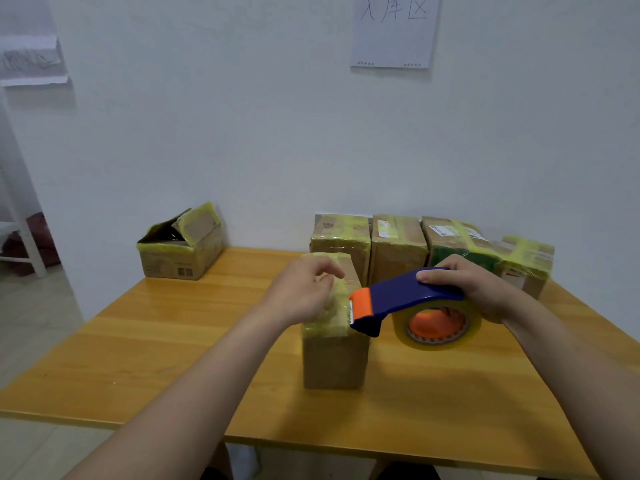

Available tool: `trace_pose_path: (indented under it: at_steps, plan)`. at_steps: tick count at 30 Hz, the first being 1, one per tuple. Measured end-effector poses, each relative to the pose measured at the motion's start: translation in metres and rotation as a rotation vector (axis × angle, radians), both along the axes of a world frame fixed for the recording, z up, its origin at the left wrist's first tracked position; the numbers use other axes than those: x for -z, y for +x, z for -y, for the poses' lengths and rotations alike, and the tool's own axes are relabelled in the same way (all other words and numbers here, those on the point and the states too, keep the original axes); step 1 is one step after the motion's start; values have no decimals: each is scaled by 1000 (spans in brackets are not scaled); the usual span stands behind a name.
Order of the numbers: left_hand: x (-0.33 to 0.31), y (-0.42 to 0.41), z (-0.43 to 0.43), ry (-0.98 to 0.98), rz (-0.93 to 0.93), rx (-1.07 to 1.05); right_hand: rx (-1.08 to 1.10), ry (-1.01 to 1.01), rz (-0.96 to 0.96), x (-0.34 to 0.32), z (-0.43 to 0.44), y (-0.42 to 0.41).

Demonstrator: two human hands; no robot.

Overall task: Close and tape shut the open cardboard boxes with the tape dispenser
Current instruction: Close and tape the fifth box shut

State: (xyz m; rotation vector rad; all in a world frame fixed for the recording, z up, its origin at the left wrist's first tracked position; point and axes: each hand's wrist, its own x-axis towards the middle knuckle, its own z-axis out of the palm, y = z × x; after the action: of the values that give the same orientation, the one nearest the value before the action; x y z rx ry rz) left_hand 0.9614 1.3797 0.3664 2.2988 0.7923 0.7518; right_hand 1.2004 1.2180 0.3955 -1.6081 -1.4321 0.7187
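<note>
four back boxes look taped; the middle box on the table seems nearly sealed, left hand resting on top, grip unclear; right hand grips the tape dispenser beside it; the far-left box is not yet closed

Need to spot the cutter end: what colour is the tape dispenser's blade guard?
The blade guard is orange, on the blue tape dispenser; head view.

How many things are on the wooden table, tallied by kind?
closed yellow-taped brown cardboard boxes: 5
open brown cardboard box: 1
blue-and-orange tape dispenser: 1
Total: 7
</note>
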Motion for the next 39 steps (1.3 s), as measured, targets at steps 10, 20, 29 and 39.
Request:
trace_pose_path:
  at_steps: [10,20,29,39]
  plan:
    - [27,49,-13,128,-482,54,-10,-12,-121,9,14,9]
    - [26,39,-15,139,-472,54,80,-21,-111,15,36,37]
    - [28,49,-14,188,-462,47,72,-76,165,-4,26,28]
    - [32,53,-21,193,-482,63,186,-170,538,-45,4,-3]
